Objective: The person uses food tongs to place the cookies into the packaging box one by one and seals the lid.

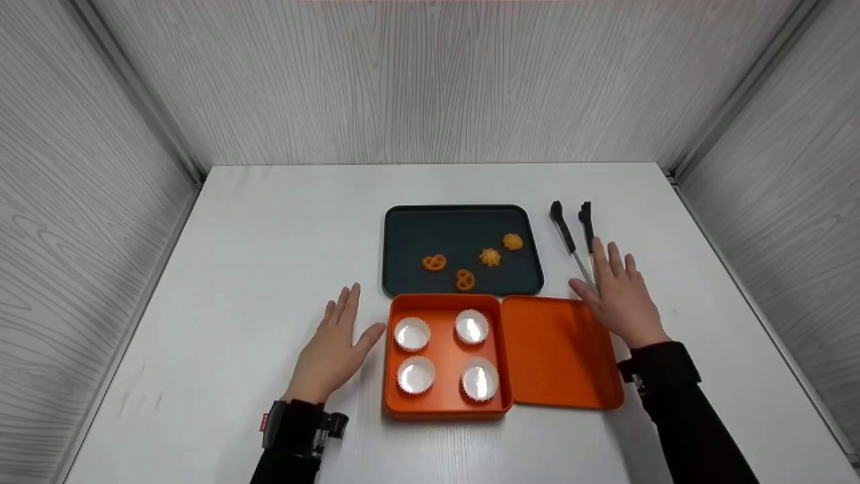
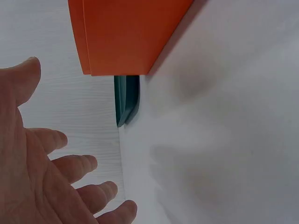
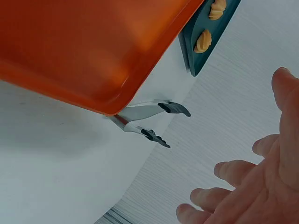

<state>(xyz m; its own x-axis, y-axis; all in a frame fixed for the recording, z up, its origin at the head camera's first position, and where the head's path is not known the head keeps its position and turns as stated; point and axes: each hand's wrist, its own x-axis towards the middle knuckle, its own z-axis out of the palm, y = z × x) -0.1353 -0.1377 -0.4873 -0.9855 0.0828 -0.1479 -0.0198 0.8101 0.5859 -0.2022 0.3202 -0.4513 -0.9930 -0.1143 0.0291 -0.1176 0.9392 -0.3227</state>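
My left hand is held with straight fingers just left of an orange box, apart from it. Inside the box stand several white paper baking cups. The orange lid lies flat against the box's right side. Above the lid's far right corner is my right hand, fingers spread and nothing in it. Partly hidden under that hand lie metal tongs with black tips; the right wrist view shows the tongs apart from the fingers.
Behind the box sits a dark green tray. It carries two pretzels and two piped cookies. Pale wood-grain panels enclose the white table at the back and both sides.
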